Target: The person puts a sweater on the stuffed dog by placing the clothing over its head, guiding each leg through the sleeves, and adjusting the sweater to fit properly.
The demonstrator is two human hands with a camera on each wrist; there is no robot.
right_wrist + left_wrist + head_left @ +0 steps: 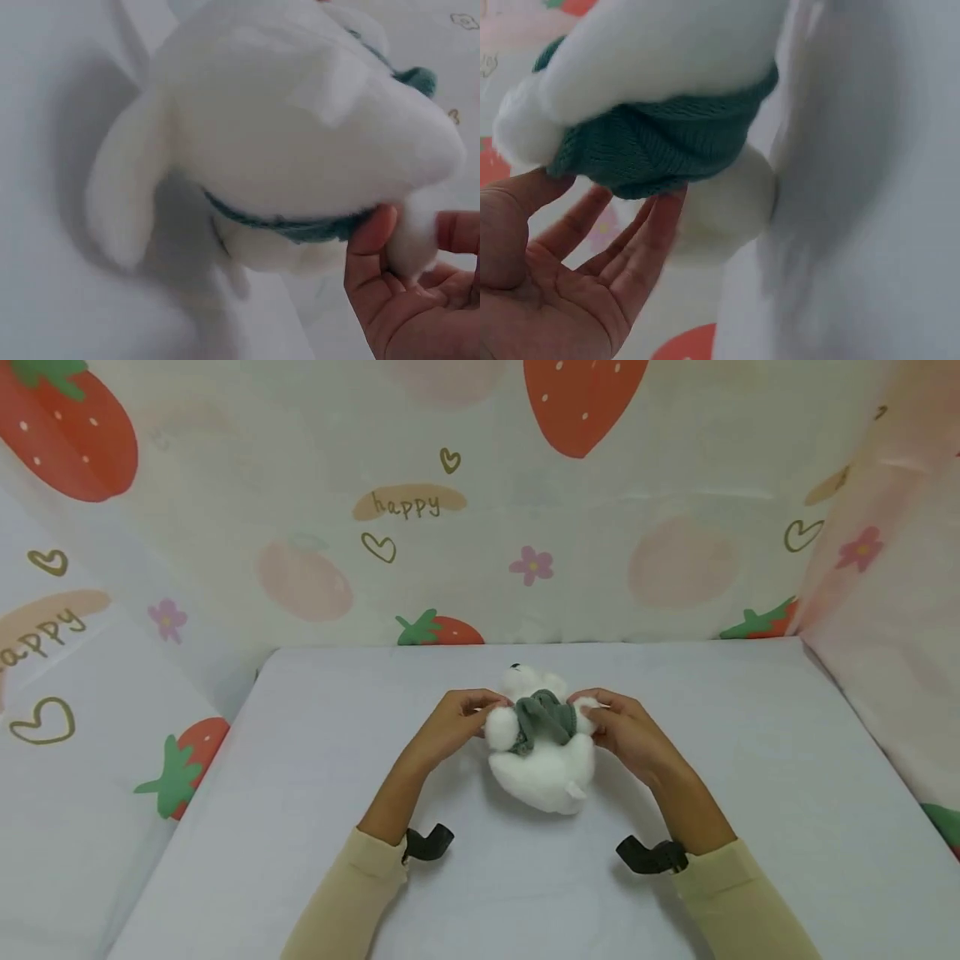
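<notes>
A white plush toy animal (542,777) rests on the white table, its dark nose toward the back and a small tail toward the front. Around its upper body is a green knitted garment (664,142). At its left side, my left hand (459,722) holds the toy near its arm, with thumb and fingertips at the edge of the knit. My right hand (628,727) pinches the toy's white paw (412,236) between thumb and fingers on the other side. Part of the toy's head is hidden behind its body in the right wrist view.
The white tabletop (337,693) spreads around the toy. Behind it and at both sides hangs a cloth backdrop (585,502) printed with strawberries, hearts and flowers. A black wrist mount (430,842) sits on the left wrist, and another black mount (651,856) on the right.
</notes>
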